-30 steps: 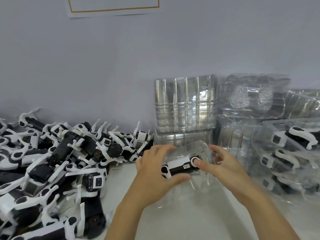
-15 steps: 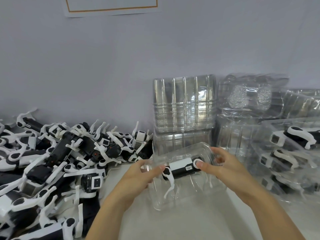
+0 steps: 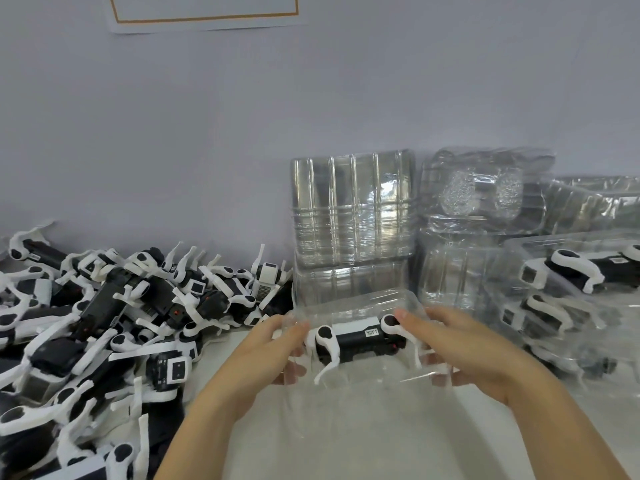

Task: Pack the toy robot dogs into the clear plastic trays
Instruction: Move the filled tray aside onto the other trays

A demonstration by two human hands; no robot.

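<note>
Head view shows a black-and-white toy robot dog (image 3: 356,339) lying on its side inside a clear plastic tray (image 3: 353,303), which both hands hold above the white table (image 3: 363,438) near the middle of the scene. The left hand (image 3: 266,355) grips the tray's left end, thumb on the upper rim and fingers curled underneath, seen through the plastic. The right hand (image 3: 460,351) grasps the right end the same way, its thumb lying over the rim and touching the dog's round black-and-white hip joint, its fingers wrapped beneath the tray. One white leg of the dog hangs toward the near side of the tray. Just beyond the held tray, against the pale wall (image 3: 207,133), stands a stack of empty trays (image 3: 353,209) turned on edge, with more crumpled clear packaging (image 3: 485,192) to its right. Far right, packed trays (image 3: 571,289) with dogs in them are piled together. On the left side of the table lies a large heap of loose robot dogs (image 3: 104,313), legs tangled. A paper sheet with an orange border (image 3: 207,15) hangs on the wall above.
</note>
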